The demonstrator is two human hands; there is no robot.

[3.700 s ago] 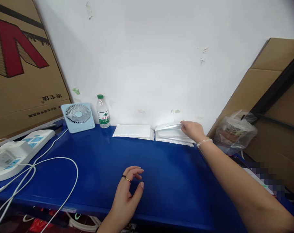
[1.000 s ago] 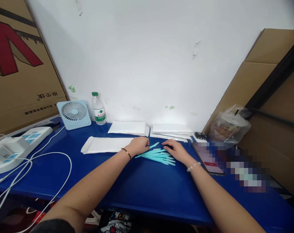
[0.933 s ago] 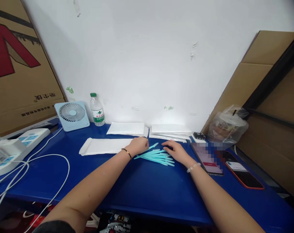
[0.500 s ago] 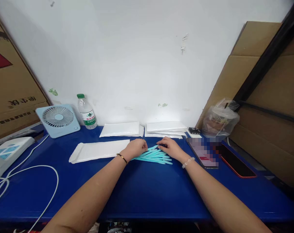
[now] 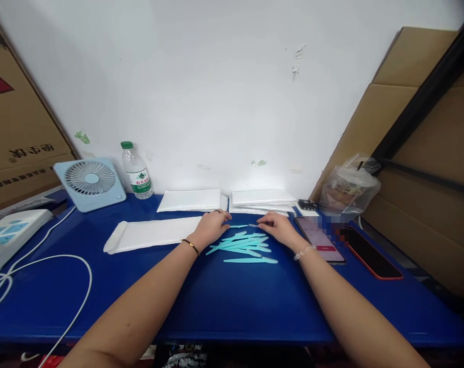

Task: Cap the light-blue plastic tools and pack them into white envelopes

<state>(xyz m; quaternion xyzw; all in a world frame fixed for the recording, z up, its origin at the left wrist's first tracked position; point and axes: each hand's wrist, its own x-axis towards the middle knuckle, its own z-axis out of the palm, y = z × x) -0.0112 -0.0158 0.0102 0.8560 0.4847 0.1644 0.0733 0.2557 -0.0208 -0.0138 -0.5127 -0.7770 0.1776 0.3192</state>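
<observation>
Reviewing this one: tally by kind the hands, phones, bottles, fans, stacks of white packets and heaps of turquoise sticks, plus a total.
Hands: 2 (left hand, right hand)
Phones: 2
Bottle: 1
Fan: 1
White packet stacks: 2
Heap of turquoise sticks: 1
Total: 9

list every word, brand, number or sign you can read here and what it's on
"农夫山…" in red on the water bottle's label; the rest curves away, and the green band is too blurred.
"®" on the cardboard box at left; the characters beside and below it are too blurred to read surely.
Left phone's screen: partly pixelated, its print too small to read.
Turquoise sticks and white packets: none legible.
</observation>
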